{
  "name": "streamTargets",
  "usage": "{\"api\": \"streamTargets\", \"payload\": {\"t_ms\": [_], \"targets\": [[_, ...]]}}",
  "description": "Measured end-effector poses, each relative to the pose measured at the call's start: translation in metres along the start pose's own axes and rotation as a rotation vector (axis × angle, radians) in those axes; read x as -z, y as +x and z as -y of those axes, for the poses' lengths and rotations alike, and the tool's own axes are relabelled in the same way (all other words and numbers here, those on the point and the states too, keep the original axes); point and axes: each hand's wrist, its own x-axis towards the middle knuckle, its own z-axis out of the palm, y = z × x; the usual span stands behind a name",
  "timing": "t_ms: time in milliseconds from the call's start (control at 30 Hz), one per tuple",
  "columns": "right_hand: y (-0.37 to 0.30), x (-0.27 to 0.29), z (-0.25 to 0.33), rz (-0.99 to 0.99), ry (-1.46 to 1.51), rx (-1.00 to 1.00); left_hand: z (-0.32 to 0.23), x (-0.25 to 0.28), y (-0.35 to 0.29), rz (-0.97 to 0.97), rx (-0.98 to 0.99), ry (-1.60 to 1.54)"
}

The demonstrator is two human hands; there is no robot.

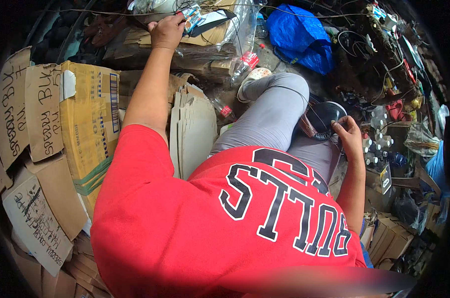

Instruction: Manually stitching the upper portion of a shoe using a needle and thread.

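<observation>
While, in the head view, the left hand (166, 33) reaches forward, fingers curled against a small glossy packet (191, 19), grip too hidden to tell, the right hand (349, 133) has thumb and forefinger nearly together at the dark shoe (325, 118); cannot tell whether they pinch anything. Shoe lies on the grey-trousered legs (264, 109), smooth and rounded, brownish strip along one side. Flat, stiff cardboard (194, 129) stacked leftward; crinkled blue plastic (299, 37) ahead.
</observation>
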Motion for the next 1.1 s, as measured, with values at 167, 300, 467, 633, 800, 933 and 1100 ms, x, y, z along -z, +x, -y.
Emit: {"api": "streamTargets", "payload": {"t_ms": [167,300,467,633,800,933,1100], "targets": [[-0.007,0.007,-0.003,-0.070,-0.051,-0.027,-0.017,0.005,0.014,0.098,-0.014,-0.018],[0.001,0.007,-0.005,-0.084,-0.303,-0.033,0.000,0.000,0.016,0.314,0.051,-0.080],[0.000,-0.002,0.003,-0.106,-0.234,-0.036,0.039,-0.013,0.015,0.218,-0.004,-0.021],[-0.004,0.002,-0.004,-0.138,-0.238,-0.021,0.024,-0.030,0.023,0.196,0.026,-0.246],[-0.006,0.002,-0.004,-0.117,-0.206,-0.030,0.024,-0.036,0.025,0.217,0.057,-0.270],[-0.004,0.002,-0.008,-0.126,-0.203,-0.004,0.025,-0.039,0.025,0.230,0.090,-0.293],[-0.005,0.003,-0.006,-0.137,-0.215,-0.004,0.024,-0.035,0.024,0.232,0.100,-0.335]]}}
